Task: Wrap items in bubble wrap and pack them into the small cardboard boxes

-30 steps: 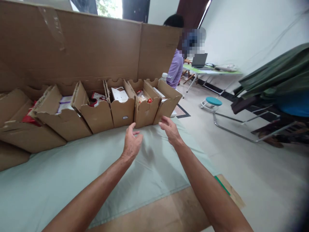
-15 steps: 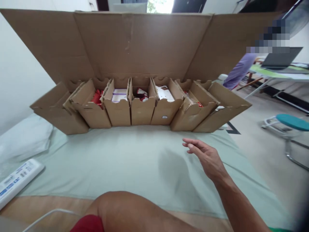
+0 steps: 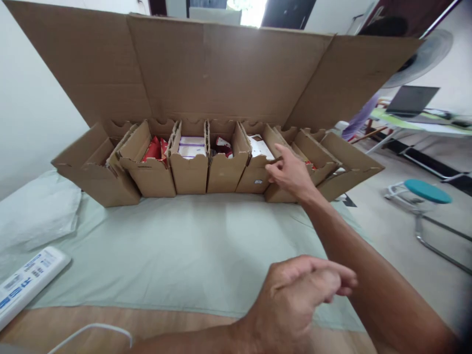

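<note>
My right hand [image 3: 291, 172] is raised before the right-hand cardboard bins, index finger stretched forward and the other fingers bent, with nothing in it. Its fingertip overlaps the edge of the bin with a white box [image 3: 260, 147]; whether it touches cannot be told. Nearer to me, my left hand [image 3: 295, 295] hovers over the green cloth [image 3: 177, 246], fingers pointing right and loosely bent, holding nothing visible. Other bins in the row contain red packets [image 3: 155, 149], white boxes with purple bands [image 3: 191, 146] and dark red packets [image 3: 223, 146]. My hand partly hides the second bin from the right.
A tall folded cardboard panel [image 3: 228, 73] stands behind the bins. At the left lie clear plastic wrap [image 3: 40, 211] and a white printed package [image 3: 31, 280], with a white cable [image 3: 92, 325] nearby. To the right are a teal stool [image 3: 427, 191], a laptop [image 3: 413, 101] and a fan [image 3: 424, 59].
My right hand has moved forward and up toward the bins, its index finger now extended. My left hand has come into view from below. The knee has left view and the camera has shifted slightly.
</note>
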`<state>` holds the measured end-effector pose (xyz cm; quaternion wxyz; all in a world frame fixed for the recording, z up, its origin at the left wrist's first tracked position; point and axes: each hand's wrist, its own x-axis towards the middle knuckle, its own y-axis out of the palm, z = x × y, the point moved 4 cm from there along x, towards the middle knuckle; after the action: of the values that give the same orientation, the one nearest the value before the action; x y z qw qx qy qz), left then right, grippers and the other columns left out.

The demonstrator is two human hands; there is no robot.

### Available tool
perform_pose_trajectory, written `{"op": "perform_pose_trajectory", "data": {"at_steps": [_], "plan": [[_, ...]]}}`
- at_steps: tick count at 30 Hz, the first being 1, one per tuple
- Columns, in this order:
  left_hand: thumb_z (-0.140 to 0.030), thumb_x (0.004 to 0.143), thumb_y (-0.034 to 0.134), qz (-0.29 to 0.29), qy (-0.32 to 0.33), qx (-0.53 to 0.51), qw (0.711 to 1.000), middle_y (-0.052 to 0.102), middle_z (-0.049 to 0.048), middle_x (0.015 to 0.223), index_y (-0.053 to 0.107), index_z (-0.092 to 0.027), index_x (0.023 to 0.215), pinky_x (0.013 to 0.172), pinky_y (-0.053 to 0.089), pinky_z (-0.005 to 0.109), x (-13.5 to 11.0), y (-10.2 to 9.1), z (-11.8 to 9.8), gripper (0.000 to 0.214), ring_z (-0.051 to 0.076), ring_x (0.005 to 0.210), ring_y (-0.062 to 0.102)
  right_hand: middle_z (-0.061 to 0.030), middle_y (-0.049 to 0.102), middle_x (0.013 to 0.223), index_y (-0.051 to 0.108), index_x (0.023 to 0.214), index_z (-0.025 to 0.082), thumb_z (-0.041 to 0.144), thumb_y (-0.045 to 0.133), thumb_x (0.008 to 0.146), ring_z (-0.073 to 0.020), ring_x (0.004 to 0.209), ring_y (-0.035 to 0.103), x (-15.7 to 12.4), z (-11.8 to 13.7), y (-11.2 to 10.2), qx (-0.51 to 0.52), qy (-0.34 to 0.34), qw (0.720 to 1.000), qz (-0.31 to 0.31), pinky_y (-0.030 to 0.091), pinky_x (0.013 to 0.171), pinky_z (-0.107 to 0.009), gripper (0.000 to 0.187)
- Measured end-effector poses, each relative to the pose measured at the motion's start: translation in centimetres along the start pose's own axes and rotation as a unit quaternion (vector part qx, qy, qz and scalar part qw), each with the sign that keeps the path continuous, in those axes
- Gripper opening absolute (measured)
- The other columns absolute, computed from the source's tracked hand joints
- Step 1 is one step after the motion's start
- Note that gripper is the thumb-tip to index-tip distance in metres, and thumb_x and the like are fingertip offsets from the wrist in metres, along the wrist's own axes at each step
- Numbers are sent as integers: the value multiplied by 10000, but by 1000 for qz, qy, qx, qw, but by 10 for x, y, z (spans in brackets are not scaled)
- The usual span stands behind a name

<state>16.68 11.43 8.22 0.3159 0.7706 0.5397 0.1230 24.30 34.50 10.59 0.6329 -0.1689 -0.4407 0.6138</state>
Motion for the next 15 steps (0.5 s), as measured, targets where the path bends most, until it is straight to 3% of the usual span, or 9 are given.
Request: {"op": "perform_pose_trajectory", "data": {"at_steps": [3, 7, 12, 15], "plan": [[-358, 705, 698, -39, -39, 48, 997, 735, 109, 984, 758, -128, 1001, 947, 477, 412, -17, -15, -2, 380, 265, 1002, 651, -45, 749, 708, 733, 1033, 170, 167, 555, 850, -202, 625, 710, 19, 0, 15, -35, 45, 998, 23, 570, 751, -354, 255], [-343, 716, 663, -41, -38, 103, 993, 715, 105, 1029, 743, -150, 1036, 925, 469, 405, -20, -35, 10, 383, 257, 1002, 627, -48, 760, 739, 716, 916, 207, 227, 537, 876, -222, 676, 722, -14, 9, 6, -39, 48, 998, -17, 569, 720, -344, 185], [-370, 778, 620, -110, 24, 208, 972, 685, 126, 1170, 706, -174, 1118, 984, 456, 420, -33, -72, 19, 402, 269, 1089, 612, -14, 758, 733, 699, 960, 273, 296, 537, 918, -222, 662, 716, -123, 22, -40, -21, -22, 998, -53, 558, 670, -329, 168], [-394, 817, 611, -190, 45, 243, 950, 656, 139, 1258, 623, -189, 1272, 1014, 456, 445, -42, -104, 19, 499, 281, 1146, 605, -14, 787, 841, 713, 988, 311, 348, 636, 891, -228, 677, 729, -209, 2, -76, -40, -64, 995, -68, 580, 680, -336, 129]]}}
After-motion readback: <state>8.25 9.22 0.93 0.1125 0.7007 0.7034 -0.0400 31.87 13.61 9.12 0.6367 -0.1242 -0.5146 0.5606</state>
